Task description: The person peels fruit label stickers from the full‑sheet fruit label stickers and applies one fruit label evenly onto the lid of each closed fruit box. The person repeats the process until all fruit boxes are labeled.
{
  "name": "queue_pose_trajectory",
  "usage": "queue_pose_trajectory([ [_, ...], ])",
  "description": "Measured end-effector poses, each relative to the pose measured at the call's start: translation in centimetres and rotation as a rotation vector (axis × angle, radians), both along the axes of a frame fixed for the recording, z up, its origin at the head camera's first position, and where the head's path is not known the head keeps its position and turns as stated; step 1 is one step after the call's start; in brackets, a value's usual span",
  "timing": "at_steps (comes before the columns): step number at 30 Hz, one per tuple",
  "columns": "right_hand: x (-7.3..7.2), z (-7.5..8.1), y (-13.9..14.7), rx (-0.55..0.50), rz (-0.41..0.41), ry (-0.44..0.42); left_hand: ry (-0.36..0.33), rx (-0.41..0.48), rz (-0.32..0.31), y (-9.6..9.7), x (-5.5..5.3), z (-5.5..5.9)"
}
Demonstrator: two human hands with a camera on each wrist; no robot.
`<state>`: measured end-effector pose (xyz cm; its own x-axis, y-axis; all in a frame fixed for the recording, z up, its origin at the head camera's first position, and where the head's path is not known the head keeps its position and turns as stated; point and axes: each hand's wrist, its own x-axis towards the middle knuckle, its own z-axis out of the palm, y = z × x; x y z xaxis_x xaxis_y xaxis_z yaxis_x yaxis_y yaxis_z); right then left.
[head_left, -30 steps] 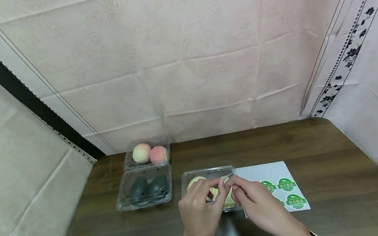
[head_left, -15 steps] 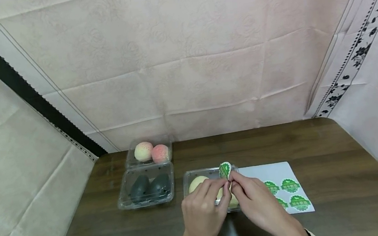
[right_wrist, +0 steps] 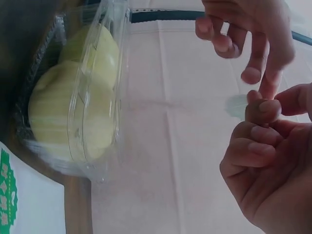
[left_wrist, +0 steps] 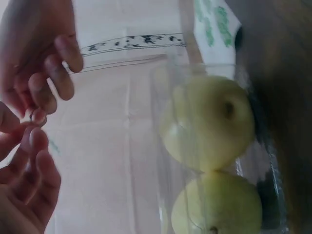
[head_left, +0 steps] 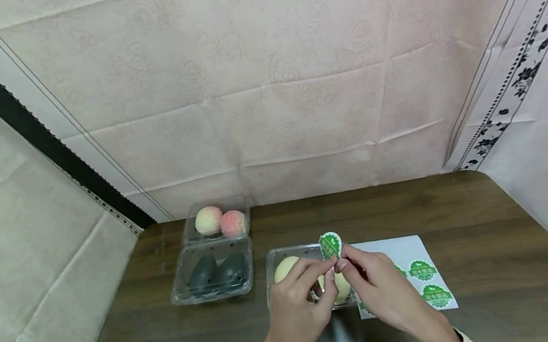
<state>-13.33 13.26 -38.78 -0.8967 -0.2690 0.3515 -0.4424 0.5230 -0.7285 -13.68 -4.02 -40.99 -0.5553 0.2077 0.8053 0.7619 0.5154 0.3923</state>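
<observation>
A round green-and-white sticker [head_left: 331, 245] stands up between the two hands, its printed face toward the head camera. The right hand [head_left: 388, 291] pinches its lower edge between thumb and forefinger. From the other side the left hand [head_left: 300, 304] meets it, forefinger and thumb tips close together at the same edge. The other fingers of both hands are loosely curled. Below them sits a clear plastic box [left_wrist: 163, 146] with two pale yellow-green round fruits [left_wrist: 207, 122], one showing a dark dimple. In the right wrist view the sticker [right_wrist: 236, 106] is blurred.
A white sheet [head_left: 391, 245] of similar green stickers lies right of the box. Left of it, a clear clamshell [head_left: 178, 291] holds two dark green fruits [head_left: 232, 270]; behind stand two pinkish peaches [head_left: 232, 223] in another clear box. Cloth walls surround the wooden table [head_left: 467, 238].
The sticker, first edge-on between the fingertips, has come upright and turned its green face to the head camera. The right hand has shifted slightly right; the boxes have stayed put.
</observation>
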Motion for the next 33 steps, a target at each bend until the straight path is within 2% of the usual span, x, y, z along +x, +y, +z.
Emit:
queue_pose_trajectory([
  [4,-0.3,-0.1,0.2,-0.024,-0.006,0.021,-0.108,0.06,-0.06,-0.2,0.0,0.3],
  [7,-0.5,0.0,0.3,-0.048,-0.008,0.011,-0.204,0.146,-0.08,-0.4,-0.1,0.6],
  [12,-0.4,0.3,0.6,-0.131,0.02,-0.058,-0.419,0.317,-0.03,-1.5,-0.2,1.3],
  [15,-0.4,0.4,0.9,-0.187,0.08,-0.123,-0.572,0.366,-0.007,-2.2,-0.2,1.7],
  [19,-0.5,0.4,1.2,-0.255,0.193,-0.219,-0.779,0.411,-0.062,-2.8,-0.3,2.1],
  [21,-0.7,0.3,1.3,-0.274,0.242,-0.259,-0.858,0.436,-0.092,-3.1,-0.4,2.1],
  [23,-0.8,0.1,1.3,-0.277,0.276,-0.283,-0.902,0.441,-0.108,-3.3,-0.4,2.1],
  [26,-0.9,-0.1,1.3,-0.272,0.295,-0.303,-0.932,0.427,-0.117,-3.5,-0.5,1.9],
  [33,-1.1,-0.6,1.3,-0.236,0.273,-0.306,-0.911,0.374,-0.114,-3.5,-0.3,1.4],
])
